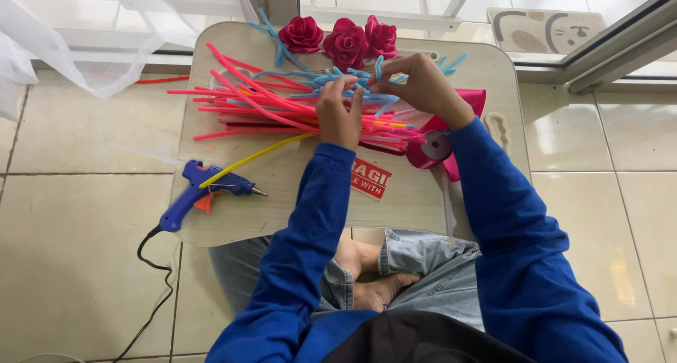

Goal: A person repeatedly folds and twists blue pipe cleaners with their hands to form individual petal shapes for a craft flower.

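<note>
Bottom of frame: crossed legs in jeans, blue sleeves (310,250) reaching up to a small worktop (282,215) over the lap. Lower left of worktop: blue glue gun (194,192), cord trailing to the floor tiles, untouched. One yellow stem (254,157) lying slantwise across the gun. Red sticker (370,178) mid-worktop, between the sleeves. Right of centre: pink ribbon spool (434,148), just beside the right wrist.

Centre: left hand (340,113) and right hand (419,88), both pinched on light blue stems (331,81). Left closed on the stems low down, right gripping an upper loop near the fingertips. Blue stems held just above the pink stem pile (254,106), which fans to the left of the frame. Exact shape of the bundle unclear, fingers covering it.

Top centre: three red roses (345,40) at the far worktop edge, well apart from the hands. More loose blue stems beside them.

Step in hand, by judgement: bending or twisting blue stems into shape. Next move likely calls for firm pinch with left, turning or looping with right, keeping strands from slipping apart.
</note>
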